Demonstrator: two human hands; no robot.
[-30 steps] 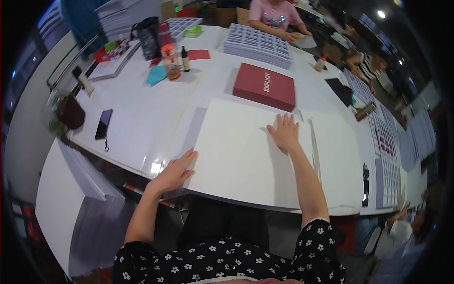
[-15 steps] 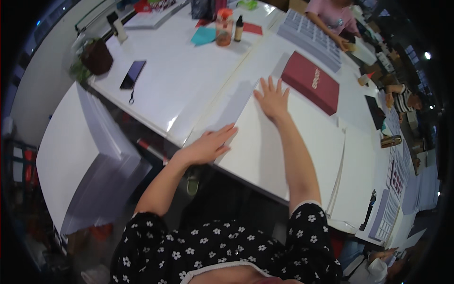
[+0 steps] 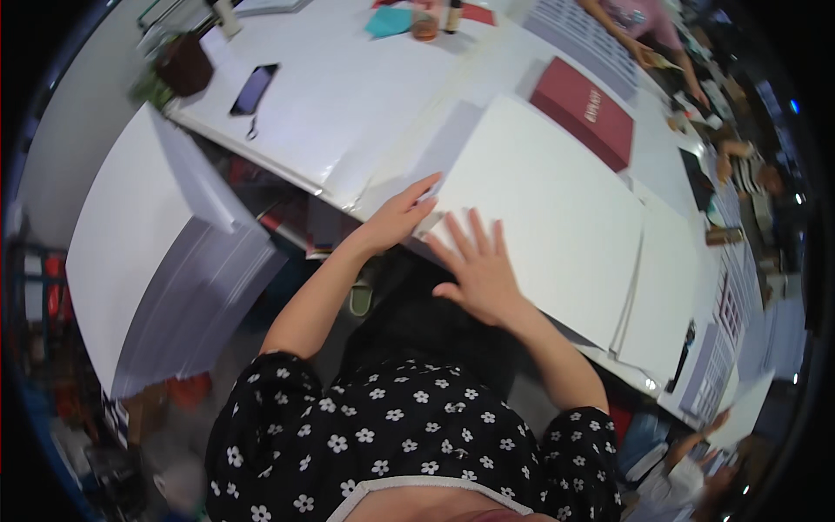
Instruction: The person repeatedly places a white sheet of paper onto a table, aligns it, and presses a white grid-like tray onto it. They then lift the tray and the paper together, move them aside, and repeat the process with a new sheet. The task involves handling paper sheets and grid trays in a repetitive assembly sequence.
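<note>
A stack of large white sheets lies at the near edge of the table in front of me. My left hand rests at the stack's near left corner, fingers stretched out along its side and nothing gripped. Just right of it, my right hand is spread wide over the sheets' near edge; whether the palm touches them I cannot tell. A dark red box with pale lettering lies beyond the stack. More white sheets lie against its right side.
To my left stands a tall stack of white sheets beside the table. A phone and a plant pot are on the far left tabletop. Across the table, a person in pink works near printed sheets. Others sit at the right.
My right hand has drawn back from the sheets' far left side to their near edge. My left hand has shifted slightly along the left side. The view has tilted a little.
</note>
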